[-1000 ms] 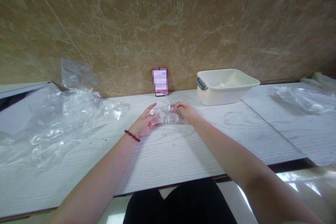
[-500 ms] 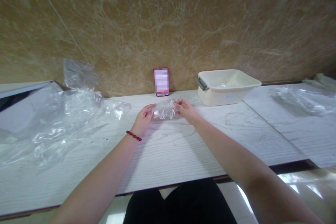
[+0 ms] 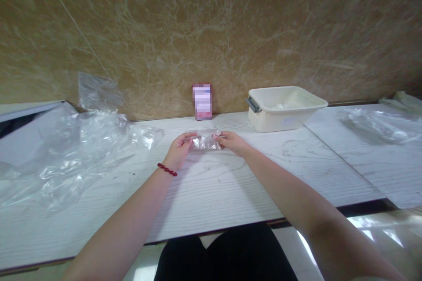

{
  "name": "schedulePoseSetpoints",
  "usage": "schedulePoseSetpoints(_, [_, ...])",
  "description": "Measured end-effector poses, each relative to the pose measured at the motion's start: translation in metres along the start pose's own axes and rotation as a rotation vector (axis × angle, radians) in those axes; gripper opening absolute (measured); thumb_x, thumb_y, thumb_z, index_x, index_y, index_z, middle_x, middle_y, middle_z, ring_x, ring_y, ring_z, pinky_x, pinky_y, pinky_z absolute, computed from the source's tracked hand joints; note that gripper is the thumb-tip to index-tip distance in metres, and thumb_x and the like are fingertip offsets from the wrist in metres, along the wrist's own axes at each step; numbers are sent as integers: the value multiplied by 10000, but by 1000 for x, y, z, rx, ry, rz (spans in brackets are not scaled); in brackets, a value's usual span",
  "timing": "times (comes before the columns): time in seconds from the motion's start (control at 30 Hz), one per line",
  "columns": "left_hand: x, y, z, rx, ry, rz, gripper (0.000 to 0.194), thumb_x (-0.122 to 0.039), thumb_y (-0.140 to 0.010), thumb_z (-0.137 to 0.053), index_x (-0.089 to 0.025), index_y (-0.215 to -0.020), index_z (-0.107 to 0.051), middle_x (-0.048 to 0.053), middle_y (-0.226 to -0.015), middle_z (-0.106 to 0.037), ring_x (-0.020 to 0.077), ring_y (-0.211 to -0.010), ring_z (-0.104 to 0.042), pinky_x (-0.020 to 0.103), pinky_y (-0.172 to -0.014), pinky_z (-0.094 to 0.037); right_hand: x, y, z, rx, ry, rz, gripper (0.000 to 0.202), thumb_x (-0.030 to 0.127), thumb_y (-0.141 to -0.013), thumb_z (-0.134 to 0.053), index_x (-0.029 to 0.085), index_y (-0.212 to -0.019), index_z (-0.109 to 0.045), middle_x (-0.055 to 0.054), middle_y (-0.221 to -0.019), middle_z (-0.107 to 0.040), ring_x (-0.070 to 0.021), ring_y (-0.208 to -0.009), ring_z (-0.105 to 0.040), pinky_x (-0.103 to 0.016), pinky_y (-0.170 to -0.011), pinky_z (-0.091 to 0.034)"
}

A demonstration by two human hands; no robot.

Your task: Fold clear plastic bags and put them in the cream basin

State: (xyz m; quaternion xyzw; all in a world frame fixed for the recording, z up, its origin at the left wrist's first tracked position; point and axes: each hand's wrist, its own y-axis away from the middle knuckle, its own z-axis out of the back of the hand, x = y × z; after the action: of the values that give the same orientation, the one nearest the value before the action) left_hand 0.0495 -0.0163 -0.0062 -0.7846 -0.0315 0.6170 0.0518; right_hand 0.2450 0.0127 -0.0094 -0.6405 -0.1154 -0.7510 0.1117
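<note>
A small clear plastic bag (image 3: pixel 206 140) is stretched between my two hands, just above the white wood-grain table (image 3: pixel 211 189). My left hand (image 3: pixel 179 149), below a red bead bracelet (image 3: pixel 167 170), pinches the bag's left end between thumb and fingers. At the other end, my right hand (image 3: pixel 231 142) grips the right side with its fingertips. The plastic is crinkled and shiny; whether anything lies inside it I cannot tell.
A phone (image 3: pixel 202 102) with a blurred screen leans on the marbled wall. Right of it stands a cream plastic bin (image 3: pixel 277 120) with a grey latch and some clear plastic inside. Crumpled clear plastic (image 3: pixel 89 140) covers the table's left; another plastic heap (image 3: pixel 382 125) lies far right.
The bag's top edge has come down, so it looks flatter. My right hand has dropped slightly with it; my left hand is almost where it was.
</note>
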Motion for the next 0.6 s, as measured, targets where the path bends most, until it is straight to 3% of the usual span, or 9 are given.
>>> schedulePoseSetpoints(0.23, [-9,1,0,-26,179,107,290,-122,-573,-634,-184,-852,-587,5,-827,-615,97,-678,-564,212,-598,-446,-4,-5,1,1,-125,-13,279,364,-679,-571,179,-887,-596,-9,-721,-569,-56,-544,-459,-187,-521,-388])
schedulePoseSetpoints(0.6, [-13,2,1,-27,190,139,353,-103,-584,-610,-195,-919,-555,11,-800,-630,113,-678,-583,220,-574,-452,4,4,1,78,14,65,337,464,-661,-545,143,-747,-603,18,-593,-496,-61,-528,-419,-183,-503,-339])
